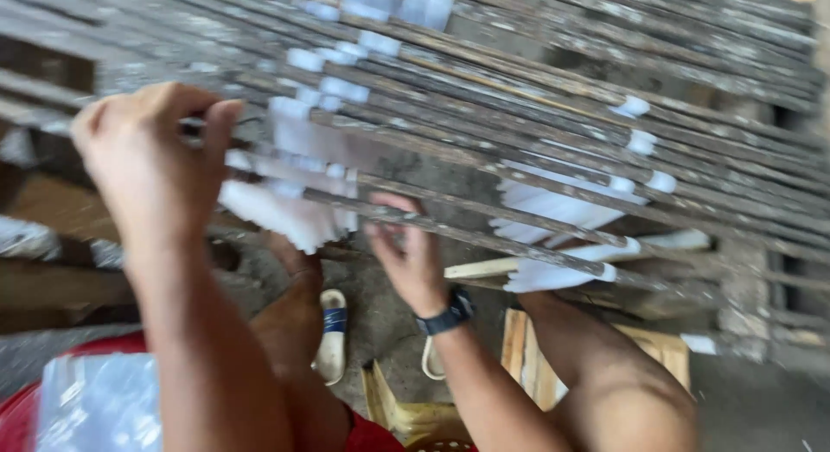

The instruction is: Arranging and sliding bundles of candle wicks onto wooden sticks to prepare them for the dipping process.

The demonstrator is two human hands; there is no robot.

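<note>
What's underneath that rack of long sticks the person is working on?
Under the stick rack: bare knees, a sandalled foot, wooden crates and grey ground. White strips hang near the left hand; right hand reaches up. The rest is hidden.

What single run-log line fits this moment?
left hand: grips rack slat | right hand: under slat | white strips: hanging between hands | view: blurred

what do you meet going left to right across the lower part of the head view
red tub → clear plastic sheet → left hand raised to the slats → white and blue sandal → right hand with a dark wristwatch → pale wooden stool
</note>
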